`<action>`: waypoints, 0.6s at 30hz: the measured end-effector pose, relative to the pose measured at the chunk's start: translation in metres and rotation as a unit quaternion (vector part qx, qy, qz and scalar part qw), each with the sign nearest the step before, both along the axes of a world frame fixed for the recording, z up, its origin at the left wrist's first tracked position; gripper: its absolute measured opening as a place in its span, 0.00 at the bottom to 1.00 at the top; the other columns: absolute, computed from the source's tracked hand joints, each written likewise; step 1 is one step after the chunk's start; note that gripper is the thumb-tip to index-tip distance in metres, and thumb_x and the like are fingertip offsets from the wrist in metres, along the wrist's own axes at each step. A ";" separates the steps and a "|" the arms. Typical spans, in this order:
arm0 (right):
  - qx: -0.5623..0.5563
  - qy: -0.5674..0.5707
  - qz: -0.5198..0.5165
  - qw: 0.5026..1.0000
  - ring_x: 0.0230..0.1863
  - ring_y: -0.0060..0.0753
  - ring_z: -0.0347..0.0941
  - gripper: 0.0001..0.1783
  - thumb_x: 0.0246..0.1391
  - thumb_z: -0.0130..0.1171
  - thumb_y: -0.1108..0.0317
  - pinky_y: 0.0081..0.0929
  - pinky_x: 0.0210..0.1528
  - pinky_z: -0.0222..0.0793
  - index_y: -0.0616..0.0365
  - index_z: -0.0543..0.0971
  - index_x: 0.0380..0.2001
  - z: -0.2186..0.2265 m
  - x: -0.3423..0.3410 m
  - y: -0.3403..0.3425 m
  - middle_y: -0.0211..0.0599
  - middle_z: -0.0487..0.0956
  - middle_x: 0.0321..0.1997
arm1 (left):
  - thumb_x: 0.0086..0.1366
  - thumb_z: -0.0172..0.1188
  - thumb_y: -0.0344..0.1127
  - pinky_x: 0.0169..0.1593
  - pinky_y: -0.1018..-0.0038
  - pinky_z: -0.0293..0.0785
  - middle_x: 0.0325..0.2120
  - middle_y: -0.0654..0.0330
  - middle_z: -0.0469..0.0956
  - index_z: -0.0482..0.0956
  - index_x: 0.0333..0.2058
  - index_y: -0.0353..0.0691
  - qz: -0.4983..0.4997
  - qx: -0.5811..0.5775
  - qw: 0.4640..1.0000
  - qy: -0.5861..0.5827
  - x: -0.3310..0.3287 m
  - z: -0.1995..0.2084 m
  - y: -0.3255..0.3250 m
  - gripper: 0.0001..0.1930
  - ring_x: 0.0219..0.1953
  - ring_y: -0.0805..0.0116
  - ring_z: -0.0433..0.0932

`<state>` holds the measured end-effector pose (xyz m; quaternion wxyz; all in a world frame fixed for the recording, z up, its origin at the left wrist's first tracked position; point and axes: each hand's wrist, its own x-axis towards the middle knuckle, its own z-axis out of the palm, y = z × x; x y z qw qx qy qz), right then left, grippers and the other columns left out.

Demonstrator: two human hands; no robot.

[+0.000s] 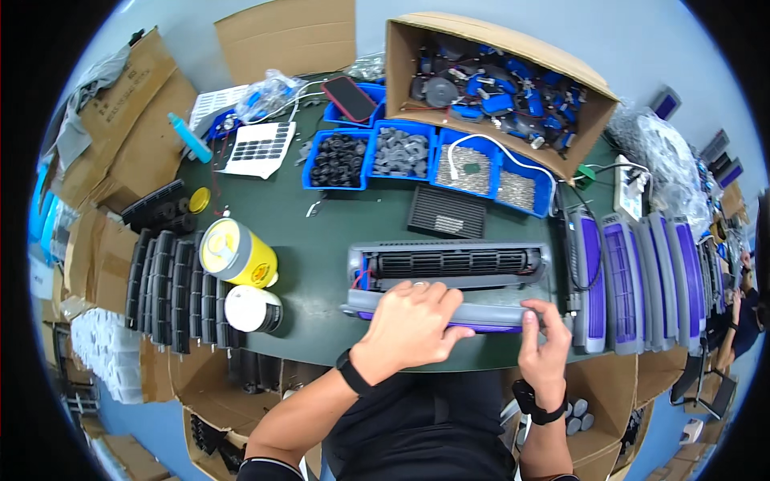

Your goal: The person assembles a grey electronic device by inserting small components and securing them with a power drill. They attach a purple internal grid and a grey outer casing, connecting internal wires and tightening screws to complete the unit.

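Observation:
On the green table in front of me lies a grey fan housing [373, 255] with a long black ribbed roller [449, 262] inside and red wires at its left end. Along its near side is a long grey cover [489, 313] with a purple underside, tilted at the table's front edge. My left hand [413, 325] is closed over the middle of this cover, fingers on top and thumb pointing right. At the cover's right end, my right hand [545, 341] grips it between thumb and fingers. Both wrists wear black bands.
Blue bins [337, 160] of small parts and a cardboard box [481, 24] of blue-and-grey motors stand at the back. Black rollers [164, 289], a yellow bottle [241, 255] and a white tub [251, 309] are left. Purple-and-grey housings [622, 280] stand right; another person [747, 313] is far right.

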<state>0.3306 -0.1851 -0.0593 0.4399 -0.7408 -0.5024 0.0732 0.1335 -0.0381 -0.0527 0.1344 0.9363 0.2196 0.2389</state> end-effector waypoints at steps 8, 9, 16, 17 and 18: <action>-0.013 0.059 -0.015 0.998 0.36 0.33 0.79 0.08 0.68 0.56 0.76 0.31 0.42 0.73 0.65 0.82 0.45 -0.012 0.002 -0.001 0.41 0.84 0.38 | 0.58 0.73 0.56 0.40 0.64 0.76 0.27 0.59 0.78 0.80 0.35 0.42 0.011 -0.001 1.000 -0.006 -0.002 -0.005 -0.001 0.23 0.31 0.58 0.82; 0.006 0.057 -0.015 0.998 0.37 0.33 0.79 0.08 0.69 0.55 0.76 0.30 0.43 0.73 0.66 0.81 0.46 -0.018 0.004 -0.003 0.41 0.84 0.39 | 0.57 0.74 0.56 0.40 0.63 0.76 0.27 0.59 0.78 0.80 0.36 0.42 0.010 -0.001 1.000 -0.011 -0.002 -0.005 -0.002 0.23 0.31 0.58 0.82; 0.138 0.218 -0.011 0.966 0.44 0.37 0.83 0.17 0.69 0.58 0.69 0.31 0.54 0.74 0.70 0.78 0.55 -0.040 -0.005 0.003 0.48 0.86 0.44 | 0.57 0.74 0.56 0.41 0.64 0.76 0.28 0.59 0.78 0.79 0.36 0.42 0.004 -0.014 1.000 -0.017 -0.002 -0.007 -0.002 0.23 0.32 0.59 0.82; 0.146 0.252 0.000 0.957 0.46 0.37 0.83 0.18 0.69 0.59 0.68 0.32 0.56 0.74 0.70 0.77 0.56 -0.042 -0.004 0.003 0.49 0.86 0.44 | 0.57 0.74 0.56 0.41 0.64 0.76 0.28 0.59 0.78 0.79 0.36 0.42 0.004 -0.015 1.000 -0.015 -0.002 -0.006 -0.002 0.23 0.32 0.59 0.82; 0.144 0.279 0.014 0.949 0.45 0.35 0.81 0.19 0.68 0.60 0.66 0.31 0.55 0.73 0.70 0.78 0.55 -0.048 0.000 0.003 0.46 0.85 0.45 | 0.57 0.74 0.56 0.41 0.64 0.76 0.28 0.59 0.78 0.79 0.36 0.42 0.003 -0.015 1.000 -0.014 -0.002 -0.006 -0.002 0.23 0.32 0.59 0.82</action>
